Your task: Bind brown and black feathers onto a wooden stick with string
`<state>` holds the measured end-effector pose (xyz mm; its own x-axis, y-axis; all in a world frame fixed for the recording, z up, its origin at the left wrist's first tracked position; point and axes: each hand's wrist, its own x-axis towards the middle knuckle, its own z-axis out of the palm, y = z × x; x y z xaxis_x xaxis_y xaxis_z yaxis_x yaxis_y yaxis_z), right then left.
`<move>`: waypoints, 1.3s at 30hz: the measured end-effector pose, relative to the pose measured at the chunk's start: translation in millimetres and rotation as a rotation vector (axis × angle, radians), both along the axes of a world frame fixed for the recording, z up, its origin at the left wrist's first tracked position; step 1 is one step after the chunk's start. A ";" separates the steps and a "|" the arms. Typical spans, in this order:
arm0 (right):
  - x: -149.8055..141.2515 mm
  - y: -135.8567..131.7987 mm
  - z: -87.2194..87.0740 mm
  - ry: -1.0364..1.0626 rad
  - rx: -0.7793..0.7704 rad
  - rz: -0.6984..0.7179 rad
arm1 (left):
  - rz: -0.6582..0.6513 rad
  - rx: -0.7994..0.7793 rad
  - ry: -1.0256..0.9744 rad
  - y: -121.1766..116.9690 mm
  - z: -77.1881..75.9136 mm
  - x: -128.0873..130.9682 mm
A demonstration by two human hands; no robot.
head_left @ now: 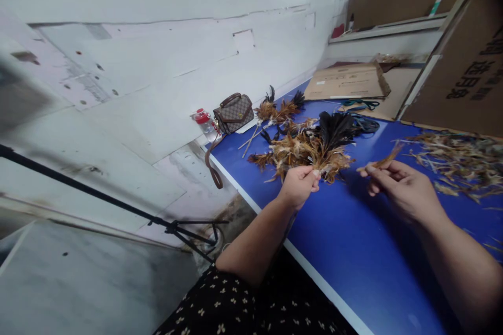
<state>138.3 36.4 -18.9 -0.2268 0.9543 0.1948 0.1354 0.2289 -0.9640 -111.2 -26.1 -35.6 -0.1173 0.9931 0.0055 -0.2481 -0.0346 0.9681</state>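
Note:
Closed fingers of my left hand point(299, 184) grip the base of a feather bundle point(333, 138), with long black plumes on top and brown, fluffy feathers lower down. Behind it lies a heap of brown feather bundles point(291, 149), partly hidden by the black plumes. To the right, my right hand point(401, 188) pinches a slim brown feather point(387, 158) between thumb and fingers, apart from the bundle. Many loose brown feathers point(463, 159) are spread over the blue table point(353, 241) beyond my right hand.
More feather bundles on sticks point(280, 110) lie farther back. A patterned handbag point(234, 113) and a red-lidded bottle point(206, 124) stand at the table's left edge by the wall. Flattened cardboard point(346, 81) lies at the back, and a cardboard panel point(459, 73) rises on the right.

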 end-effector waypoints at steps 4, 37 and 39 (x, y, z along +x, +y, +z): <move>-23.8 -26.7 26.1 0.109 -0.054 0.215 | 0.014 0.011 0.082 -4.0 6.1 8.8; -49.2 -46.8 27.2 -0.129 0.314 0.131 | 0.179 0.358 0.740 -23.4 7.4 38.3; -45.0 -45.1 29.0 -0.163 0.322 0.157 | 0.182 0.365 0.730 -23.2 6.0 38.5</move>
<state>93.4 -8.8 10.1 -0.4182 0.8011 0.4281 0.2202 0.5467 -0.8079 -72.7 -49.3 -29.6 -0.1177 0.8801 0.4599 0.4768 -0.3561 0.8036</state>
